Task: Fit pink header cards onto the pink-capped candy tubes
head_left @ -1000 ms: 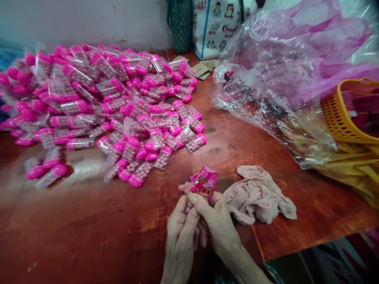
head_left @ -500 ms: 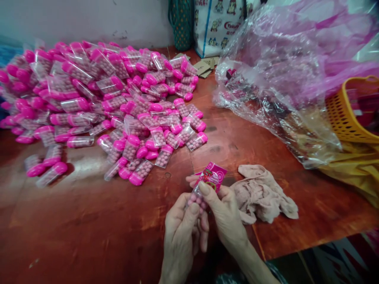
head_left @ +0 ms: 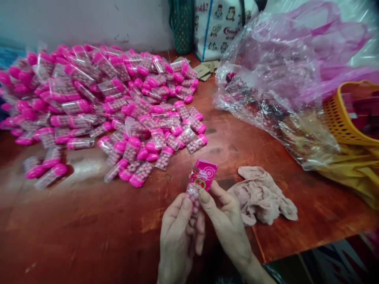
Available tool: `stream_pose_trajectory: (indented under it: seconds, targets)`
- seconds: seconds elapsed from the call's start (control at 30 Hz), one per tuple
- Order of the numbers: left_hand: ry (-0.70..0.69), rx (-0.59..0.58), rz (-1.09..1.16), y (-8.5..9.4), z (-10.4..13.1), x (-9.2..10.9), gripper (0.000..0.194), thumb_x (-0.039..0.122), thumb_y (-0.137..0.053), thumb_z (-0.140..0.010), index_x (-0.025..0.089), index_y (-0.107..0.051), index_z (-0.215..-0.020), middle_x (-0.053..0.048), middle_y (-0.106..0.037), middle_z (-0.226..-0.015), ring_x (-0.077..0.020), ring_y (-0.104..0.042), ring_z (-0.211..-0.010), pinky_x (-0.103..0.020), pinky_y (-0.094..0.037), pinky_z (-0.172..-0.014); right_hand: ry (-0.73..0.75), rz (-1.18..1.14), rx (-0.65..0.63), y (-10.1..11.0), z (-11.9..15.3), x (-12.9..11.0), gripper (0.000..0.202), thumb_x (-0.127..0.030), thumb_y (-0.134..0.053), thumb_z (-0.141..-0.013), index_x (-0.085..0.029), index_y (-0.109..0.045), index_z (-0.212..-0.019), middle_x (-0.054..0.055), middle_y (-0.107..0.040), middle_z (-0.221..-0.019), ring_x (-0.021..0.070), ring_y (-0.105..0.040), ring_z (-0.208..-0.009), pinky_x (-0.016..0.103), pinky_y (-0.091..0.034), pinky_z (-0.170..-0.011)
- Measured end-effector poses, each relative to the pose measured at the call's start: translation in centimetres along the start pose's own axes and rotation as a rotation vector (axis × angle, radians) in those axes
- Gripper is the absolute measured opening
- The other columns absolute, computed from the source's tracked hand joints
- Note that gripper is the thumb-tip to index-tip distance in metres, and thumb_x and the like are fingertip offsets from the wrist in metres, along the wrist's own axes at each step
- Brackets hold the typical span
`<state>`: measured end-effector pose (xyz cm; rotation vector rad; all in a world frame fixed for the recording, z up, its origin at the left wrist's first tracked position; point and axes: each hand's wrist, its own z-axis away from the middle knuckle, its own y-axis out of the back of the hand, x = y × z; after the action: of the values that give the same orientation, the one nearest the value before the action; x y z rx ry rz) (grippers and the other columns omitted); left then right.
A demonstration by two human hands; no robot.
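My left hand [head_left: 179, 227] is closed around a small clear candy container [head_left: 193, 194] filled with pink balls, the thumb pressing on its front. A printed bright pink label [head_left: 209, 171] stands up at the container's top end; whether it sits inside the clear wall or against it I cannot tell. My right hand [head_left: 226, 221] pinches the label's lower edge where it meets the container, thumb in front and fingers behind. The container's lower end is hidden by my fingers. Beyond my hands lies a large heap of similar pink-capped candy containers [head_left: 133, 148].
Right of my hands lies a crumpled beige cloth [head_left: 260, 193]. Clear and pink plastic bags [head_left: 275, 79] spread over the right side, beside a yellow basket [head_left: 337, 118]. Cardboard pieces [head_left: 203, 71] and a white printed bag [head_left: 219, 27] are at the back.
The label has turned more upright and shifted slightly left. My right thumb has slid down from its face to its lower edge, and its index finger has moved off its back.
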<state>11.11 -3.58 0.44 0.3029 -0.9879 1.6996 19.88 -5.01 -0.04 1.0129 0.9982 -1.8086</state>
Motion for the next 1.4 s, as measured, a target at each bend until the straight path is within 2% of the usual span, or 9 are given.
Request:
stream_pose_trajectory:
  seconds: [0.13, 0.27, 0.4, 0.63, 0.83, 0.97, 1.13, 1.3, 1.4]
  targets:
    - [-0.004, 0.047, 0.006, -0.4, 0.2, -0.3, 0.022, 0.034, -0.055, -0.082, 0.016, -0.052, -0.07, 0.005, -0.049, -0.044, -0.0037, -0.034, -0.029, -0.011, -0.029, -0.026, -0.082, -0.078, 0.008, -0.7, 0.3, 0.5, 0.025, -0.042, -0.051, -0.086, -0.018, -0.056, -0.08, -0.009, -0.042, -0.04, 0.0062, -0.038, -0.03, 0.016, -0.031, -0.031]
    - [-0.029, 0.17, 0.048, -1.1, 0.8, -0.3, 0.022, 0.036, -0.06, -0.078, 0.017, -0.053, -0.071, 0.007, -0.044, -0.041, -0.0034, -0.033, -0.029, -0.012, -0.028, -0.027, 0.025, 0.056, 0.124, -1.7, 0.8, 1.6, 0.024, -0.039, -0.054, -0.084, -0.018, -0.059, -0.074, -0.002, -0.055, -0.059, 0.0087, -0.049, -0.046, 0.019, -0.042, -0.042]
    - [-0.078, 0.235, 0.079, -1.0, 0.8, -0.1, 0.022, 0.035, -0.063, -0.075, 0.017, -0.053, -0.069, 0.007, -0.046, -0.046, -0.0031, -0.039, -0.034, -0.011, -0.03, -0.031, 0.064, 0.113, 0.111, -2.0, 0.9, 2.1, 0.025, -0.038, -0.055, -0.083, -0.018, -0.06, -0.069, 0.001, -0.057, -0.064, 0.0104, -0.05, -0.05, 0.019, -0.042, -0.041]
    - [-0.118, 0.06, -0.079, -0.3, -0.6, -0.4, 0.017, 0.033, -0.057, -0.081, 0.016, -0.054, -0.076, 0.007, -0.047, -0.042, -0.0043, -0.039, -0.029, -0.012, -0.028, -0.028, -0.082, -0.174, -0.046, -0.6, -0.2, 1.1, 0.022, -0.039, -0.058, -0.083, -0.017, -0.062, -0.083, -0.008, -0.045, -0.04, 0.0044, -0.037, -0.028, 0.014, -0.032, -0.027]
    - [-0.154, -0.03, -0.2, 0.1, -0.9, -0.9, 0.01, 0.024, -0.058, -0.08, 0.015, -0.056, -0.085, 0.005, -0.054, -0.048, -0.0071, -0.049, -0.034, -0.013, -0.036, -0.03, -0.179, -0.45, -0.045, -0.4, -1.2, 0.8, 0.03, -0.039, -0.058, -0.083, -0.013, -0.066, -0.095, -0.001, -0.06, -0.057, 0.0011, -0.036, -0.025, 0.012, -0.031, -0.022]
    - [-0.212, -0.011, -0.186, 0.6, -0.9, -1.1, 0.011, 0.024, -0.059, -0.08, 0.015, -0.057, -0.085, 0.004, -0.057, -0.046, -0.0092, -0.054, -0.037, -0.015, -0.042, -0.034, -0.183, -0.454, -0.008, -0.8, -1.0, 1.3, 0.024, -0.033, -0.067, -0.077, -0.014, -0.069, -0.091, 0.0, -0.063, -0.063, -0.002, -0.033, -0.026, 0.009, -0.028, -0.023]
    - [-0.101, -0.055, -0.042, 0.9, -0.7, -0.8, 0.023, 0.032, -0.068, -0.071, 0.015, -0.054, -0.077, 0.002, -0.059, -0.043, -0.0107, -0.051, -0.026, -0.013, -0.035, -0.024, -0.242, -0.398, -0.023, -0.7, -0.9, 1.5, 0.026, -0.032, -0.071, -0.073, -0.013, -0.07, -0.091, 0.002, -0.064, -0.065, 0.0046, -0.051, -0.044, 0.012, -0.041, -0.038]
    - [-0.068, -0.106, 0.012, 0.8, -1.1, -0.3, 0.025, 0.035, -0.067, -0.073, 0.015, -0.054, -0.081, 0.001, -0.062, -0.047, -0.0103, -0.051, -0.026, -0.013, -0.036, -0.024, -0.211, -0.343, -0.038, -0.4, -0.9, 1.4, 0.025, -0.033, -0.068, -0.076, -0.012, -0.069, -0.089, -0.003, -0.054, -0.052, 0.0035, -0.041, -0.041, 0.013, -0.039, -0.039]
    - [-0.094, -0.144, -0.016, 1.3, -1.6, -0.3, 0.022, 0.036, -0.063, -0.077, 0.016, -0.054, -0.081, 0.002, -0.06, -0.043, -0.0111, -0.053, -0.027, -0.014, -0.038, -0.026, -0.14, -0.294, -0.072, -0.4, -0.9, 1.2, 0.024, -0.037, -0.063, -0.08, -0.013, -0.067, -0.081, -0.003, -0.052, -0.052, 0.0059, -0.043, -0.043, 0.016, -0.04, -0.04]
